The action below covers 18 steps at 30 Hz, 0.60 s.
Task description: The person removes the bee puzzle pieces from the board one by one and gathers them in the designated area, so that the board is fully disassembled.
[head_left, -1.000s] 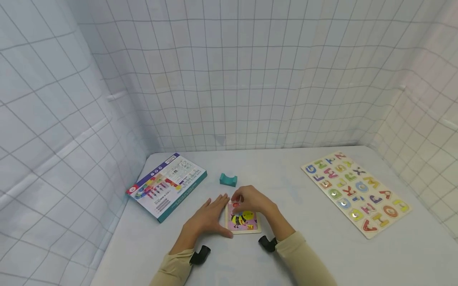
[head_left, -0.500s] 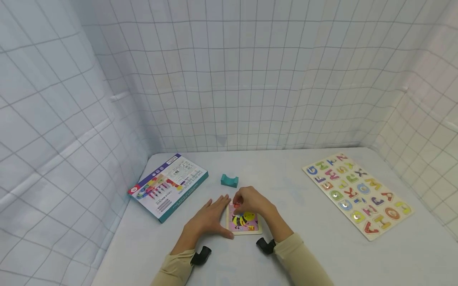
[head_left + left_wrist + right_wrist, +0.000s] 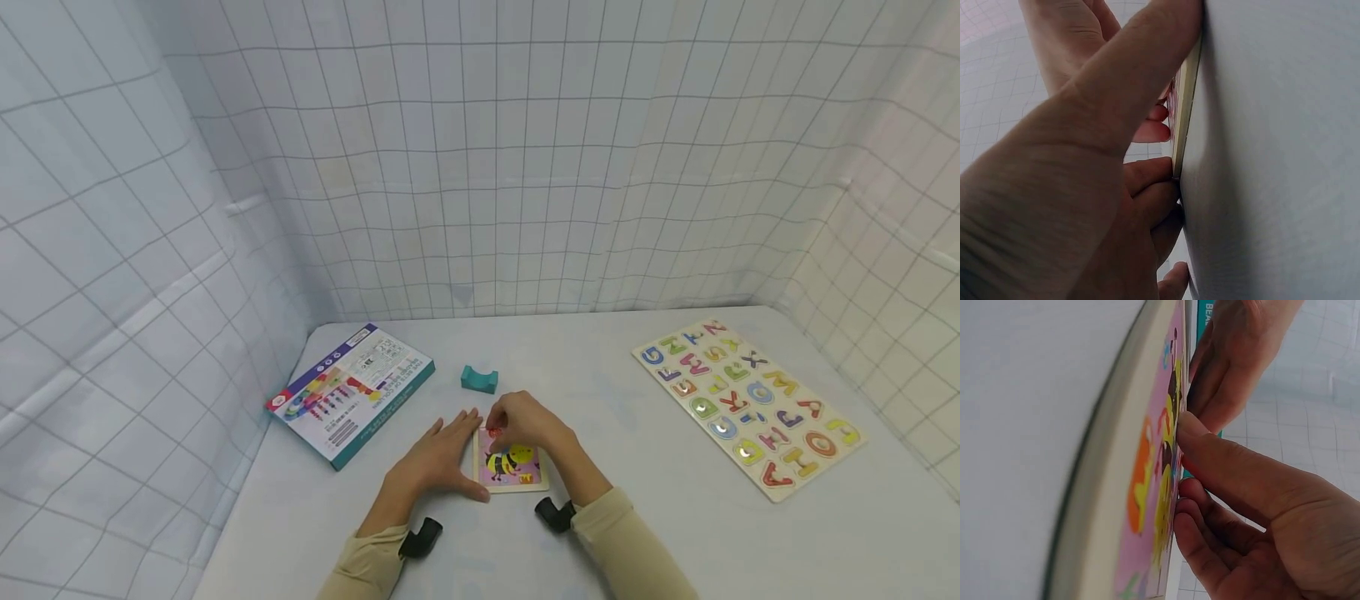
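Note:
A small square picture puzzle (image 3: 510, 477) with a yellow-and-black bee on pink lies flat on the white table. My left hand (image 3: 433, 463) rests along its left side, fingers stretched toward the far corner and thumb near the front corner. Over the puzzle's upper left part, my right hand (image 3: 528, 421) bends its fingers down and pinches at a puzzle piece. In the right wrist view its thumb (image 3: 1200, 437) and fingertips meet the picture face, a bit of red showing between them. Most of that piece is hidden by the fingers. The puzzle's pale wooden edge (image 3: 1185, 112) shows beside my left thumb.
Beyond the hands lies a teal block (image 3: 478, 380) with a curved notch. At the left is a flat toy box (image 3: 352, 392) with a teal side. An alphabet board (image 3: 750, 408) with colourful letters lies on the right. Grid-patterned cloth walls (image 3: 525, 167) enclose the table.
The right hand has shifted very slightly, its fingers staying over the puzzle's upper left part. The left hand and the puzzle look the same; the head view sways a little.

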Tool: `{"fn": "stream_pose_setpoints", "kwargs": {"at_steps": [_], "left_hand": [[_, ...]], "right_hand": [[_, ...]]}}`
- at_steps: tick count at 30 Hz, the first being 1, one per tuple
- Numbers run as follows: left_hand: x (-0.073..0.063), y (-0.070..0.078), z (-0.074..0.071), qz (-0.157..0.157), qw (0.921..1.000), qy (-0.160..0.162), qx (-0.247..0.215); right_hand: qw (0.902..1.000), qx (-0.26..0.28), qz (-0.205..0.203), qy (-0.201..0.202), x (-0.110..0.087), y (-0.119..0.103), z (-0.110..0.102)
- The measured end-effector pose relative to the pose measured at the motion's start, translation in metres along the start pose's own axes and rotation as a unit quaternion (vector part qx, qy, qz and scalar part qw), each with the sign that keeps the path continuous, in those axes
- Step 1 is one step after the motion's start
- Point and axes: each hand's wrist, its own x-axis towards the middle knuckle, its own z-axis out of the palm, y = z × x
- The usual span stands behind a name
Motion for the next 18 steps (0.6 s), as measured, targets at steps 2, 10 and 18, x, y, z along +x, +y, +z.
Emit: {"fn": "stream_pose_setpoints", "kwargs": {"at_steps": [2,10,18], "left_hand": [[-0.0003,-0.0001,0.0,0.0,1.0,0.001,0.0],[-0.0009,-0.0002,0.0006,-0.002,1.0,0.001,-0.001],[-0.0014,0.0005,0.0005,-0.002,1.0,0.002,0.001]], "right_hand": [[1.0,0.009,-0.002,0.0,-0.0001,0.0015,0.0001],[0.9997,0.022,-0.005,0.005,0.0003,0.0048,0.0018],[0.9998,0.017,-0.011,0.006,0.0006,0.0025,0.0006]]}}
